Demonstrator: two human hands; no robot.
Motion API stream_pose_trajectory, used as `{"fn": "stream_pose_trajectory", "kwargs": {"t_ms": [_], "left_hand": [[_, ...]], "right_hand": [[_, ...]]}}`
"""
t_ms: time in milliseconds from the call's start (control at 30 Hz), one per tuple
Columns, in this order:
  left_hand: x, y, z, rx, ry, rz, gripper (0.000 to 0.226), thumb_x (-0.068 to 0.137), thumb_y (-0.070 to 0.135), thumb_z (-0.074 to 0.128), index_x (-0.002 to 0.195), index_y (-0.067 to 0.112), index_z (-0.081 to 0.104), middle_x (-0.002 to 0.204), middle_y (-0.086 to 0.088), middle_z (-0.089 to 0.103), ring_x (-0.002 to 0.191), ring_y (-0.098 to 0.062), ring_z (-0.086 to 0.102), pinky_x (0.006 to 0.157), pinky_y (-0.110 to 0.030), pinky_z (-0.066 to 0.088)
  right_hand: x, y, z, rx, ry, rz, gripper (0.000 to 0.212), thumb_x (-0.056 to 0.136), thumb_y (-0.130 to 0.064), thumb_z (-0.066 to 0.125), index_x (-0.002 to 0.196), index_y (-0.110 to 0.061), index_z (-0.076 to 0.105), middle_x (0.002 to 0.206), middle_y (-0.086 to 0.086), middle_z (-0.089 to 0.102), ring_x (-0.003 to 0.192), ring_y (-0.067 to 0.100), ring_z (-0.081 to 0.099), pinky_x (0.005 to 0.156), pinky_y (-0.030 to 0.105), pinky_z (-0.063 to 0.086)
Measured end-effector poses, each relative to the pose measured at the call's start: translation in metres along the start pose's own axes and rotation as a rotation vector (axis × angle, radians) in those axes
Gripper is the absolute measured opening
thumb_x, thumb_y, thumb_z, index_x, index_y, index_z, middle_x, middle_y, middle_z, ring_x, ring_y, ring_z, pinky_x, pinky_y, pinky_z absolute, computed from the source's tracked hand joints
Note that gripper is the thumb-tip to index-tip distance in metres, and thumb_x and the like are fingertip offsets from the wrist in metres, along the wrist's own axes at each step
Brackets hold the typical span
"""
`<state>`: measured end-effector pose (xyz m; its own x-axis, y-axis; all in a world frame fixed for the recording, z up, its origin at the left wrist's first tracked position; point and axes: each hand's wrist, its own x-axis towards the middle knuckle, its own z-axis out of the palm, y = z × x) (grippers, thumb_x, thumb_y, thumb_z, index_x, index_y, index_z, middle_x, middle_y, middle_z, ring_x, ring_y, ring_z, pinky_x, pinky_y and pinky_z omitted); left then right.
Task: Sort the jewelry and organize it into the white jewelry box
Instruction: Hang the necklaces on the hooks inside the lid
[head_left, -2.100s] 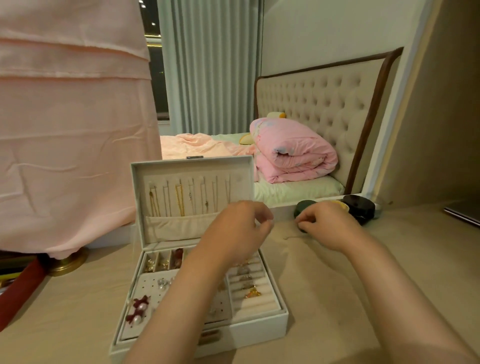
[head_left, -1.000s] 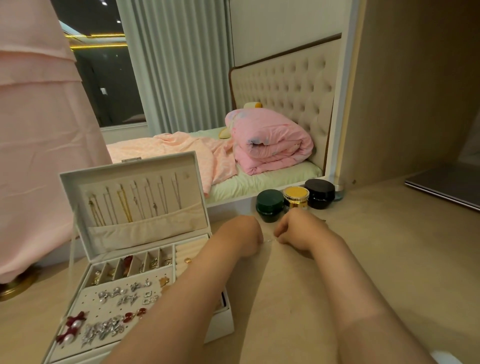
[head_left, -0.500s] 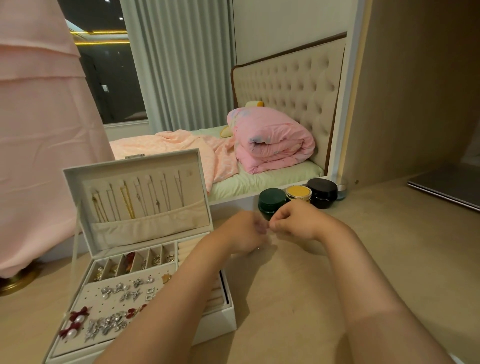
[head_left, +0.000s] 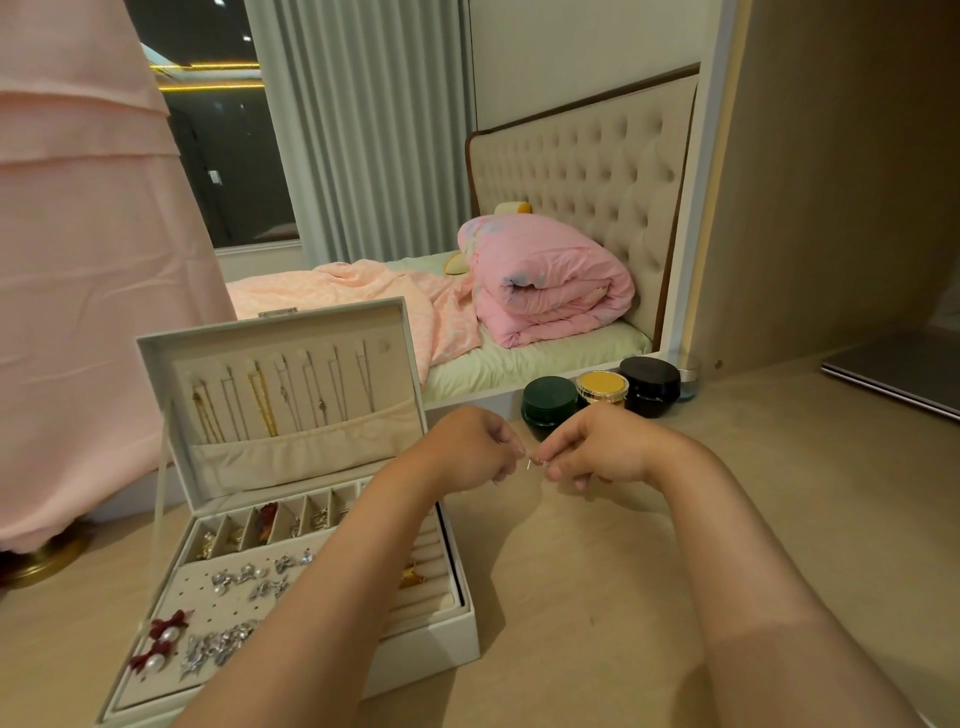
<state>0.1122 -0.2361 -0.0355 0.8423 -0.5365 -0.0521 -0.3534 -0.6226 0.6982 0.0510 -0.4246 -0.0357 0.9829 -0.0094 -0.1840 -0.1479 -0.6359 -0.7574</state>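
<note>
The white jewelry box (head_left: 431, 649) stands open at the lower left of the desk. Several necklaces (head_left: 262, 400) hang inside its raised lid. Its tray holds silver earrings (head_left: 244, 577), two red bow pearl earrings (head_left: 163, 639) and gold rings (head_left: 413, 576). My left forearm crosses over the tray's right side. My left hand (head_left: 470, 449) and my right hand (head_left: 597, 449) meet just right of the lid, above the desk. Their fingertips pinch a small thin piece of jewelry (head_left: 532, 461) between them; its kind is too small to tell.
Three round jars, green (head_left: 548, 405), gold-lidded (head_left: 602, 389) and black (head_left: 649, 384), stand behind my hands at the desk's back edge. A closed laptop (head_left: 893, 374) lies at the far right. A pink hanging cloth (head_left: 88, 260) fills the left side, over a brass base (head_left: 49, 556).
My hands have lifted off the desk surface and come together, fingertips now pinching the small piece between them. The view has shifted, so the box sits further left than two seconds ago.
</note>
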Motion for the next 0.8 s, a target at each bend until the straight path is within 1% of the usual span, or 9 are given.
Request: {"fn": "stream_pose_trajectory", "kwargs": {"t_ms": [67, 133, 233, 367, 500, 567, 667, 733, 800], "left_hand": [[-0.002, 0.001, -0.001, -0.026, -0.009, -0.008, 0.013, 0.093, 0.021, 0.06, 0.088, 0.018, 0.072, 0.076, 0.001, 0.07, 0.071, -0.012, 0.064, 0.085, -0.036, 0.058], [-0.005, 0.004, -0.003, -0.034, -0.006, -0.026, 0.017, 0.094, 0.019, 0.056, 0.087, 0.02, 0.071, 0.08, 0.002, 0.065, 0.071, -0.014, 0.063, 0.087, -0.038, 0.058], [-0.012, 0.011, -0.007, -0.091, 0.015, -0.039, 0.02, 0.096, 0.02, 0.053, 0.084, 0.021, 0.07, 0.084, 0.004, 0.057, 0.075, -0.013, 0.06, 0.08, -0.029, 0.059], [-0.026, 0.013, -0.019, -0.158, 0.082, -0.004, 0.016, 0.096, 0.021, 0.06, 0.09, 0.013, 0.073, 0.083, 0.007, 0.058, 0.077, -0.01, 0.057, 0.072, -0.025, 0.059], [-0.053, 0.009, -0.04, -0.186, 0.164, 0.062, 0.016, 0.095, 0.026, 0.065, 0.091, 0.012, 0.073, 0.088, -0.003, 0.059, 0.078, -0.009, 0.056, 0.067, -0.022, 0.058], [-0.07, 0.007, -0.052, -0.203, 0.218, 0.084, 0.019, 0.095, 0.027, 0.064, 0.09, 0.011, 0.073, 0.085, -0.006, 0.057, 0.073, -0.007, 0.054, 0.063, -0.018, 0.056], [-0.099, 0.002, -0.07, -0.237, 0.293, 0.106, 0.017, 0.095, 0.028, 0.064, 0.087, 0.016, 0.073, 0.079, -0.008, 0.058, 0.066, -0.007, 0.055, 0.067, -0.024, 0.058], [-0.119, -0.004, -0.081, -0.27, 0.318, 0.109, 0.016, 0.094, 0.029, 0.064, 0.083, 0.023, 0.073, 0.08, -0.012, 0.063, 0.067, -0.008, 0.058, 0.07, -0.029, 0.058], [-0.135, -0.011, -0.091, -0.291, 0.323, 0.105, 0.015, 0.095, 0.029, 0.063, 0.085, 0.024, 0.073, 0.083, -0.013, 0.066, 0.067, -0.009, 0.06, 0.071, -0.03, 0.056]], "right_hand": [[-0.002, -0.003, 0.0, -0.023, -0.028, 0.009, 0.021, 0.088, -0.011, 0.076, 0.104, -0.025, 0.078, 0.088, -0.004, 0.076, 0.058, 0.004, 0.06, 0.052, 0.017, 0.047], [-0.004, -0.005, -0.001, -0.032, -0.049, 0.003, 0.017, 0.092, -0.017, 0.072, 0.105, -0.025, 0.078, 0.085, -0.004, 0.075, 0.06, 0.005, 0.059, 0.052, 0.019, 0.047], [-0.006, -0.008, 0.001, 0.034, -0.052, -0.041, 0.011, 0.094, -0.025, 0.07, 0.1, -0.021, 0.079, 0.082, -0.001, 0.073, 0.058, 0.008, 0.054, 0.053, 0.021, 0.043], [-0.011, -0.023, 0.0, 0.092, -0.058, -0.094, 0.016, 0.092, -0.029, 0.072, 0.099, -0.018, 0.081, 0.075, -0.003, 0.07, 0.059, 0.011, 0.051, 0.056, 0.027, 0.038], [-0.019, -0.048, 0.003, 0.131, -0.055, -0.174, 0.016, 0.095, -0.024, 0.067, 0.097, -0.016, 0.081, 0.065, -0.004, 0.063, 0.055, 0.011, 0.048, 0.055, 0.026, 0.034], [-0.024, -0.067, 0.01, 0.166, -0.043, -0.224, 0.017, 0.095, -0.021, 0.066, 0.096, -0.013, 0.081, 0.065, -0.001, 0.066, 0.052, 0.011, 0.048, 0.052, 0.026, 0.032], [-0.033, -0.095, 0.023, 0.214, -0.043, -0.282, 0.018, 0.094, -0.022, 0.067, 0.095, -0.01, 0.08, 0.07, 0.003, 0.072, 0.05, 0.013, 0.048, 0.049, 0.026, 0.029], [-0.038, -0.111, 0.033, 0.246, -0.057, -0.302, 0.018, 0.094, -0.022, 0.066, 0.094, -0.01, 0.079, 0.076, 0.005, 0.075, 0.05, 0.013, 0.049, 0.048, 0.025, 0.029], [-0.042, -0.125, 0.043, 0.279, -0.089, -0.308, 0.019, 0.095, -0.022, 0.065, 0.096, -0.009, 0.078, 0.082, 0.008, 0.078, 0.05, 0.013, 0.051, 0.047, 0.025, 0.029]]}}
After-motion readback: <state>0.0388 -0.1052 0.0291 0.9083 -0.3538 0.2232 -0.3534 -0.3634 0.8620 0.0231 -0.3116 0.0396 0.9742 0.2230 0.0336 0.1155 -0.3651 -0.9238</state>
